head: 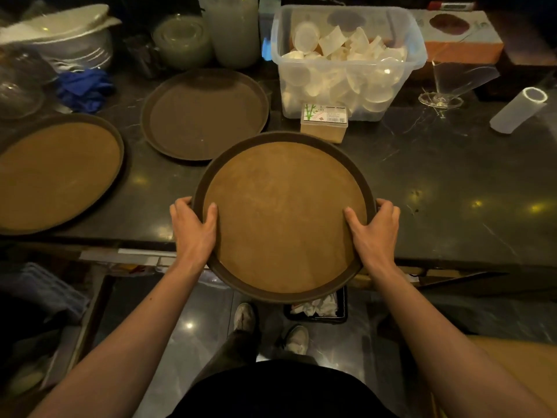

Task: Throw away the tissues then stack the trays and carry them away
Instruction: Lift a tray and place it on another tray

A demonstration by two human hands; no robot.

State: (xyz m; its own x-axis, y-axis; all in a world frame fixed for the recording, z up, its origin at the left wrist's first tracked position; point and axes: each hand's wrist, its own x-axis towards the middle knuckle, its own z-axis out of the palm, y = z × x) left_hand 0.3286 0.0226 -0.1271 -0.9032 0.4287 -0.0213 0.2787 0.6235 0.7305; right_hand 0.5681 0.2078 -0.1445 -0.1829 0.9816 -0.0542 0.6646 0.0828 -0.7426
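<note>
I hold a round brown tray [283,215] by its sides, half over the counter's front edge. My left hand [193,227] grips its left rim and my right hand [373,230] grips its right rim, thumbs on the tray's inner surface. A second round tray [205,114] lies flat on the counter behind it. A third tray [57,173] lies at the left. On the floor under the held tray stands a black bin [316,309] with crumpled white tissues in it.
A clear plastic tub [346,55] of small cups stands at the back, a small toothpick box [324,123] in front of it. A tissue box [461,34], a tilted glass [449,86] and a plastic roll [518,114] are at the right. Bowls and a blue cloth [84,89] sit at the back left.
</note>
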